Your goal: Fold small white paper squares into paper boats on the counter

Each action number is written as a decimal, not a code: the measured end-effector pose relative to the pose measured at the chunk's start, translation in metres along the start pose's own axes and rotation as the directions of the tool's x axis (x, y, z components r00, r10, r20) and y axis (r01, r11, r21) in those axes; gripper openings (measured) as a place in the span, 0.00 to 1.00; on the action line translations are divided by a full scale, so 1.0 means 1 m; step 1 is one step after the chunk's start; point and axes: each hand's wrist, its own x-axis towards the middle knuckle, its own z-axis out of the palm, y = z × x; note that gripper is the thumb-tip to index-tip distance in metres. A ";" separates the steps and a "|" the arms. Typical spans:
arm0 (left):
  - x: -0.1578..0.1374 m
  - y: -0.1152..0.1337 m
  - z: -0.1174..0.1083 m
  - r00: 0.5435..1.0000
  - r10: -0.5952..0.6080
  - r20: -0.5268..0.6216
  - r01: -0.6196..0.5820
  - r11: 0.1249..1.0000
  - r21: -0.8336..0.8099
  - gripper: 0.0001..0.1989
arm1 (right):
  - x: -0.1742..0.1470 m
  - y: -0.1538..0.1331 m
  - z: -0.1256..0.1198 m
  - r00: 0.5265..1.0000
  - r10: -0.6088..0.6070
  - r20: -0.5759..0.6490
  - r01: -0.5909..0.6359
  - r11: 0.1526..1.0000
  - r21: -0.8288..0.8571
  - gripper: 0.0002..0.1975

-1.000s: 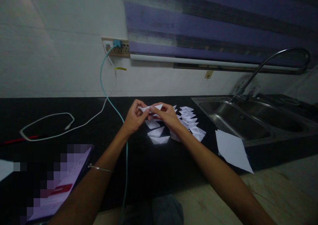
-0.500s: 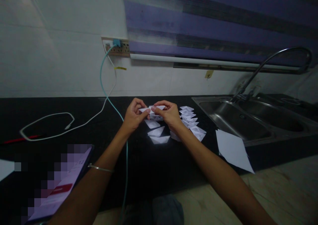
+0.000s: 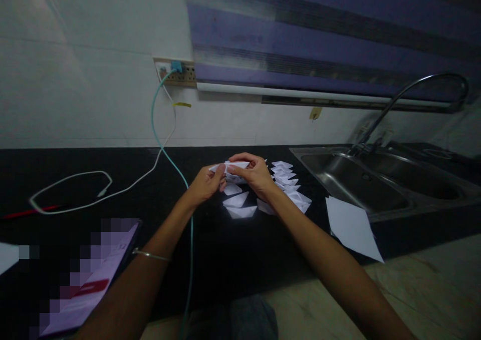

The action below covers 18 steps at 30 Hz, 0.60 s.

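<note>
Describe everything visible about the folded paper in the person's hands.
The folded paper is plain white and thin-looking, long and narrow, tapering to a point at both ends. It is held roughly level, lengthwise from side to side, between the left hand and the right hand, their thumbs close together over its middle. It appears raised above the black counter, beyond the nearest loose folded pieces. Fingers hide its middle; the inner folds can't be made out.

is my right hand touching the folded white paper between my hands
Touching: the head view shows the right hand pinching the folded white paper.
</note>
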 end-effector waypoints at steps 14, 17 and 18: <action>0.011 -0.022 -0.001 0.969 -0.222 0.105 0.245 0.882 -0.403 0.28 | 0.000 -0.009 -0.003 0.985 -0.161 0.062 0.164 0.985 -0.050 0.14; 0.012 -0.023 -0.002 0.978 -0.199 0.061 0.205 0.868 -0.452 0.24 | 0.000 -0.011 -0.004 0.971 -0.224 0.078 0.231 0.968 -0.097 0.12; 0.012 -0.023 -0.002 0.981 -0.189 0.052 0.191 0.867 -0.460 0.22 | 0.000 -0.011 -0.005 0.967 -0.240 0.083 0.249 0.961 -0.120 0.11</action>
